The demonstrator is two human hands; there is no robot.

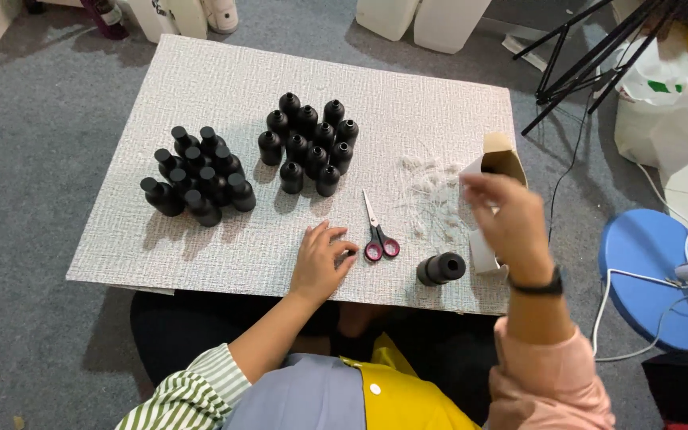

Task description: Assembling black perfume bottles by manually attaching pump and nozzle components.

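Risk check, judging from this frame only:

- Right hand [510, 227] is raised off the white textured board [224, 72], motion-blurred. It seems to pinch something small and pale at the fingertips, but I cannot tell what, or how firm the hold is. A loose pinch could drop it among the small white pieces [431, 199] scattered just left of those fingers, where it would be hard to pick out again.
- Black bottle [441, 268] lies on its side just below-left of the right hand, mouth facing the camera, close to the board's near edge. It is round and unrestrained; a nudge from the wrist could roll it off onto the person's lap.
- Left hand [322, 259] rests flat-ish on the board, fingers [336, 248] loosely curled, gripping nothing. Red-handled scissors [377, 237] sit just right of those fingers, blades pointing away; a careless sweep could catch them.
- Open cardboard box [497, 159] stands behind the right hand, partly hidden.

Bottles: matte black, squat, narrow necks. Two upright clusters [199, 177] [309, 143] stand well beyond the left fingers, packed touching.
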